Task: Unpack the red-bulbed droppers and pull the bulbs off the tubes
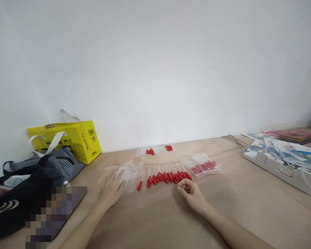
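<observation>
Lower centre: we see smooth red-bulbed droppers with slim translucent stems [168, 177], rowed, stems pointing up-frame. Left hand [111, 188] spread wide on clear plastic bags [129, 177]; right hand [193, 196] curled narrow, grip contents we can't tell.

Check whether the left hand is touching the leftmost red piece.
Apart. The head view shows part of a clear bag in the gap between the left hand and the leftmost red piece.

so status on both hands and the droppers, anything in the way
Left hand spread over bags. Right hand curled near right end of droppers, hold unclear. Nothing seen blocking; filled bags beyond that end.
</observation>
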